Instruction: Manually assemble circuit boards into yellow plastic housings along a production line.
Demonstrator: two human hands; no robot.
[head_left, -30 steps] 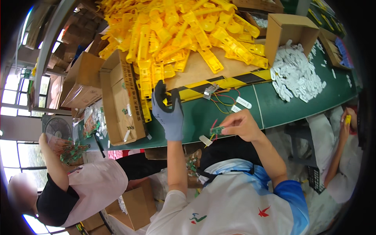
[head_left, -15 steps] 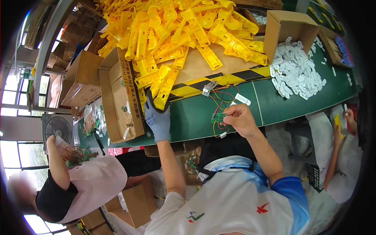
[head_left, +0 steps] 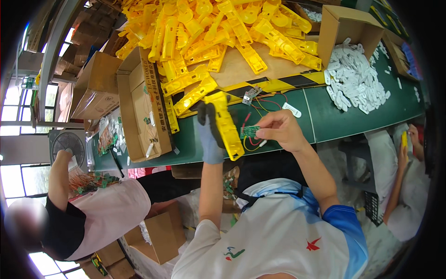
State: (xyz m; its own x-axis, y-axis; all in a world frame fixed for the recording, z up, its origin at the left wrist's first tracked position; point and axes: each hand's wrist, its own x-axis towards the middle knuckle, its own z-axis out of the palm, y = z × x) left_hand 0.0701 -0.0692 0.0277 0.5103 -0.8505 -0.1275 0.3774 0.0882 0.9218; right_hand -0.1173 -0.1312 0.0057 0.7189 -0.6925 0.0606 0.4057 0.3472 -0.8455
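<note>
In my gloved left hand [head_left: 212, 139] is a long yellow plastic housing [head_left: 226, 125], held upright over the table's near edge with its hollow, ribbed side showing. My bare right hand [head_left: 282, 130] pinches a small green circuit board [head_left: 251, 131] between thumb and fingers, close to the housing's right side. Red and yellow wires trail from the board toward a small metallic part [head_left: 251, 95] on the table. A white plastic piece [head_left: 291, 109] lies just behind my right hand.
Yellow housings [head_left: 251, 58] are heaped at the back behind a black-and-yellow striped edge [head_left: 274, 85]. White plastic parts [head_left: 355, 79] spill from a cardboard box at right. A shallow carton [head_left: 134, 102] stands left. Co-workers sit on both sides.
My left hand has drawn a yellow housing off the pile, right and nearer to me. My right hand has shifted slightly left with the circuit board, which now sits beside the housing.
</note>
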